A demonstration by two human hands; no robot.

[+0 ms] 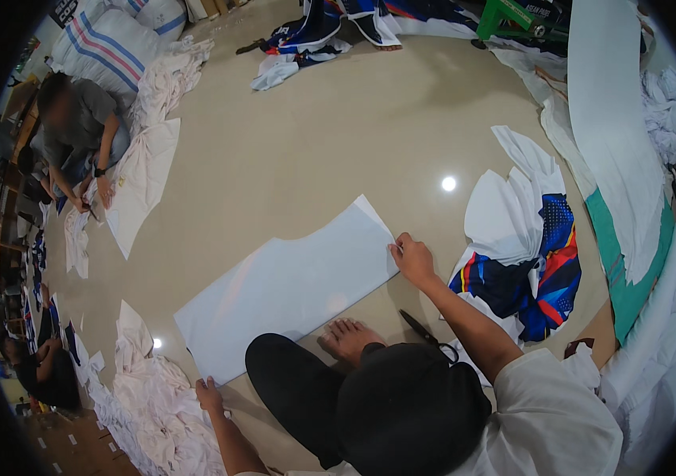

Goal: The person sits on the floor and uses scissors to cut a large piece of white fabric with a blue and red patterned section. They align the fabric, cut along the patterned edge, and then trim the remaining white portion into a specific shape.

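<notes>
A long white cut sheet of fabric or paper lies flat on the beige floor in front of me. My right hand pinches its far right edge. My left hand rests at the sheet's near left corner, fingers on its edge beside a heap of white scraps. My bare foot and bent leg in black trousers sit just below the sheet. Black scissors lie on the floor under my right forearm.
A stack of printed blue, red and white fabric pieces lies to the right, with white rolls beyond. Another person sits at the far left handling white cloth. Striped sacks and more printed fabric lie further back.
</notes>
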